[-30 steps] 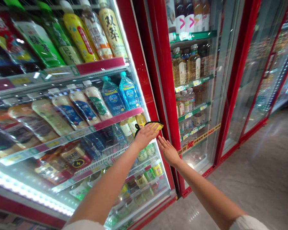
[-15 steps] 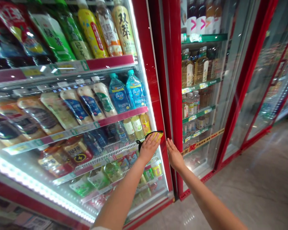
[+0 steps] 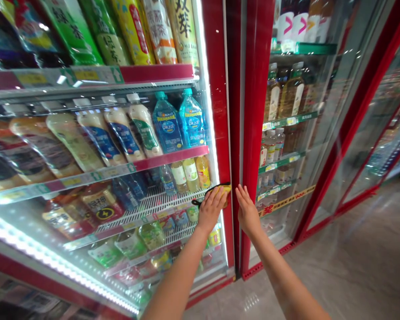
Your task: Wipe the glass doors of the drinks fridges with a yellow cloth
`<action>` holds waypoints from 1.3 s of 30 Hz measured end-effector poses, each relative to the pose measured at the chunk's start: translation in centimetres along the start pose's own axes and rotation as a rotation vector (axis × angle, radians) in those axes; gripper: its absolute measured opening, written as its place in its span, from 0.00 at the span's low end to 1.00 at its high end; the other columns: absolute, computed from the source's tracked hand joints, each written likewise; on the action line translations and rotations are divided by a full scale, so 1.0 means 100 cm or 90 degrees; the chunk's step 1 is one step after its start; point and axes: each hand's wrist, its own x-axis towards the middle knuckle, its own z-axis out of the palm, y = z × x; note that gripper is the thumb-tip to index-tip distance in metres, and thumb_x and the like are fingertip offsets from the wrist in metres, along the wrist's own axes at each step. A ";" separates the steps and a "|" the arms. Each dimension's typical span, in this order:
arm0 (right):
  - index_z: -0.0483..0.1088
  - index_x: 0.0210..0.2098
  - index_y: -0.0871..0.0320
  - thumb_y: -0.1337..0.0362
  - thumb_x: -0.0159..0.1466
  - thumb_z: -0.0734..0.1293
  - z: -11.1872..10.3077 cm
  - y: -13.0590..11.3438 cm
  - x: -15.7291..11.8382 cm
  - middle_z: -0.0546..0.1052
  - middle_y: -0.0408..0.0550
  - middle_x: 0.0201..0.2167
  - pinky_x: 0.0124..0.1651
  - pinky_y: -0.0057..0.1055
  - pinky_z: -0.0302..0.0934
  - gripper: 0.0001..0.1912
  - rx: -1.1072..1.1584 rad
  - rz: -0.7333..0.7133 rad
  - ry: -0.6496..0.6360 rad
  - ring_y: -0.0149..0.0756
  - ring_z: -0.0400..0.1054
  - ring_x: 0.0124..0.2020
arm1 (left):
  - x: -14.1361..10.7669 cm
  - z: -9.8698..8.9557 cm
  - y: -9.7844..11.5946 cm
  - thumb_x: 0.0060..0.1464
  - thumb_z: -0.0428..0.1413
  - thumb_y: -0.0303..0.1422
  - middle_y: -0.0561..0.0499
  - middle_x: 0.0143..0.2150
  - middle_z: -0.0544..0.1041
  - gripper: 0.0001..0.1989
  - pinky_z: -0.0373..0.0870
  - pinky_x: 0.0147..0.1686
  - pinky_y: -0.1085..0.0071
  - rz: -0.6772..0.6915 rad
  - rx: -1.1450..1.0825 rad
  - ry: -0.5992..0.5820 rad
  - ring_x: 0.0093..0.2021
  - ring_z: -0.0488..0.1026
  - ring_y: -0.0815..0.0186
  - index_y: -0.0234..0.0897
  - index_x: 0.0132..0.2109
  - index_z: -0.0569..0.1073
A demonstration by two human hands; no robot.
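My left hand (image 3: 212, 208) lies with its fingers stretched over a yellow cloth with black edging (image 3: 225, 190), pressing it to the right side of the glass door, by the red frame (image 3: 222, 133). A dark loop of the cloth sticks out to the left of the hand. My right hand (image 3: 247, 211) is open, fingers straight and close together, with no object in it. It is at the edge of the neighbouring red frame (image 3: 258, 111); whether it touches is hard to tell.
Behind the glass, blue bottles (image 3: 192, 120), milky drink bottles (image 3: 143, 124) and green tea bottles (image 3: 73, 31) line the lit shelves. A second cooler with bottles (image 3: 291, 91) stands at right. Grey floor (image 3: 356, 249) extends at lower right.
My left hand and the cloth have shifted slightly right onto the red frame. The right hand stays close to the neighbouring frame. The camera view has moved closer.
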 end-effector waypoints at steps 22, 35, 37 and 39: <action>0.38 0.76 0.43 0.84 0.65 0.50 0.017 -0.006 0.027 0.44 0.46 0.77 0.71 0.47 0.57 0.47 0.032 -0.162 -0.069 0.39 0.38 0.77 | -0.030 -0.031 -0.023 0.64 0.53 0.24 0.50 0.75 0.58 0.30 0.50 0.76 0.57 -0.025 0.081 0.002 0.77 0.46 0.59 0.42 0.71 0.62; 0.21 0.74 0.42 0.84 0.63 0.53 0.035 -0.014 0.018 0.22 0.50 0.76 0.71 0.61 0.51 0.53 -0.063 -0.183 -0.104 0.53 0.24 0.76 | -0.089 -0.050 -0.044 0.62 0.51 0.19 0.50 0.76 0.55 0.39 0.52 0.74 0.49 -0.167 0.066 0.003 0.77 0.48 0.56 0.52 0.74 0.55; 0.20 0.74 0.42 0.84 0.63 0.54 0.035 -0.015 0.017 0.21 0.51 0.76 0.71 0.60 0.53 0.53 -0.069 -0.187 -0.097 0.53 0.25 0.76 | -0.096 -0.057 -0.054 0.62 0.51 0.19 0.49 0.76 0.55 0.38 0.51 0.75 0.49 -0.232 0.078 0.024 0.77 0.47 0.55 0.52 0.74 0.56; 0.20 0.74 0.44 0.83 0.64 0.55 0.034 -0.020 0.015 0.21 0.53 0.76 0.70 0.59 0.55 0.53 -0.077 -0.181 -0.094 0.54 0.26 0.76 | -0.110 -0.060 -0.059 0.62 0.52 0.19 0.47 0.76 0.55 0.36 0.52 0.74 0.49 -0.300 0.094 0.054 0.77 0.45 0.54 0.49 0.73 0.59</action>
